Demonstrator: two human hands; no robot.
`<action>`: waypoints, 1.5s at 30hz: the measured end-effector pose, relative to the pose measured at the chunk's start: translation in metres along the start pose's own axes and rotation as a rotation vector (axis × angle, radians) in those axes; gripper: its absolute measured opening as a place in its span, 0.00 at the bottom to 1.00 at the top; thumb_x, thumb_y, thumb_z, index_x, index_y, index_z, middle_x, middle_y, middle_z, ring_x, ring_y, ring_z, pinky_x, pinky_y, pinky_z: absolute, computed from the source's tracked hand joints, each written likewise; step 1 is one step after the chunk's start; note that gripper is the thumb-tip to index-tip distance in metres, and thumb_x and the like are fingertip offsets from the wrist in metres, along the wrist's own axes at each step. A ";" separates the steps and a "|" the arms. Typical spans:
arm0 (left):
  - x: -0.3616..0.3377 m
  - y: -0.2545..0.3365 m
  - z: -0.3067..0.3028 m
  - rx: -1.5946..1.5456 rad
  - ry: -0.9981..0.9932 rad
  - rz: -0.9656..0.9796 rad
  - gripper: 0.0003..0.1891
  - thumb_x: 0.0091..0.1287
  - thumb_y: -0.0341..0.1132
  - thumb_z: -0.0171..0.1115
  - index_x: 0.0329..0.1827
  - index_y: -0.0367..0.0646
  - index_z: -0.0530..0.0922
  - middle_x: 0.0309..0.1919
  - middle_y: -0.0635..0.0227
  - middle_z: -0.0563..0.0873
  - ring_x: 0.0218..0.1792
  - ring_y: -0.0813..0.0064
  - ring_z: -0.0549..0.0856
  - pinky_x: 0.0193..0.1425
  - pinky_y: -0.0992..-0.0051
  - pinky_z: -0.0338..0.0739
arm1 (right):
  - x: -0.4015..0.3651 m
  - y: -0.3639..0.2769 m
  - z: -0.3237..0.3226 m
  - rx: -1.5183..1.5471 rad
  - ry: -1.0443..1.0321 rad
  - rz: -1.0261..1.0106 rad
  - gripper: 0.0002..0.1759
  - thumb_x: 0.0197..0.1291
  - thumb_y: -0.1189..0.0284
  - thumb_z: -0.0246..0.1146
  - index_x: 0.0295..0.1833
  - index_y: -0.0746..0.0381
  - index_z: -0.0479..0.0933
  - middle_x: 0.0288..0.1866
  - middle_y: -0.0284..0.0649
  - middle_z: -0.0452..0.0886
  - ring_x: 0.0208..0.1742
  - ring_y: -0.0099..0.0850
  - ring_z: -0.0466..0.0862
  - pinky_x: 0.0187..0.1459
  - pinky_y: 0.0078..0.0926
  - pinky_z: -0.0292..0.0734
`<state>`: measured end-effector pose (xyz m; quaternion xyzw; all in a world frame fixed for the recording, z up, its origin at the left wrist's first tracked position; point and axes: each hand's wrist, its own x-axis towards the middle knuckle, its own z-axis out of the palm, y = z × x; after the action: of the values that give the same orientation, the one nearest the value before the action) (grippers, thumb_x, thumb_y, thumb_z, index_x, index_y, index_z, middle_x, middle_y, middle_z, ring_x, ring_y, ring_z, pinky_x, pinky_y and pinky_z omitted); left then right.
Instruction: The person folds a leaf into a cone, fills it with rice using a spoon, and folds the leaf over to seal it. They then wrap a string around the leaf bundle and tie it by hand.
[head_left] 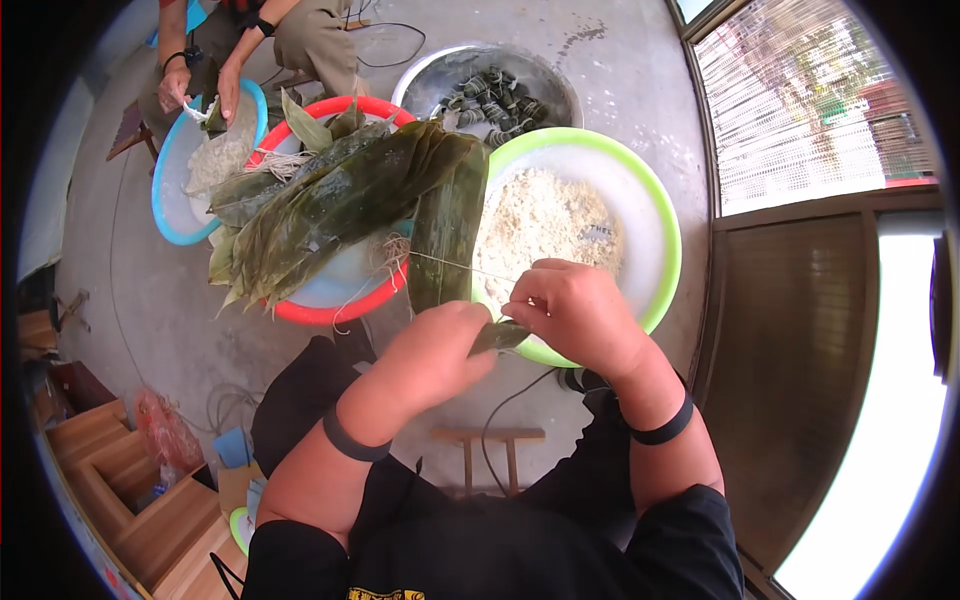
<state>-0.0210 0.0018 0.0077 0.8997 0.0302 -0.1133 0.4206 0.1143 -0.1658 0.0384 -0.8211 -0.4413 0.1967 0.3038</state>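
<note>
My left hand (440,345) is closed around a leaf-wrapped rice dumpling (498,338), whose dark green end sticks out between my hands. My right hand (575,312) pinches a thin string (455,263) beside it. The string runs left to a bundle of strings (393,255) on the rim of the red basin (312,312). Long bamboo leaves (340,205) lie piled across that basin, and one broad leaf (445,235) hangs toward me. Just beyond my right hand stands the green-rimmed basin (665,250) of rice (545,220). My left fingers are partly hidden.
At the upper left, a co-worker's hands (228,95) hold a leaf over a blue basin (160,195) with rice. A metal bowl (420,75) of tied dumplings (495,105) stands behind. A wooden stool (490,436) is between my legs; a window wall (790,330) borders the right.
</note>
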 end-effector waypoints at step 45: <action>-0.016 -0.026 -0.018 -0.004 -0.345 0.112 0.18 0.59 0.33 0.67 0.51 0.35 0.80 0.38 0.54 0.84 0.41 0.55 0.85 0.43 0.62 0.80 | 0.002 0.010 0.032 -0.069 -0.215 -0.337 0.01 0.55 0.74 0.66 0.32 0.58 0.82 0.30 0.38 0.82 0.36 0.41 0.82 0.43 0.41 0.78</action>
<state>-0.0372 0.0327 0.0030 0.8663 -0.0926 -0.2424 0.4268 0.1022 -0.1582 0.0074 -0.7199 -0.6088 0.2143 0.2552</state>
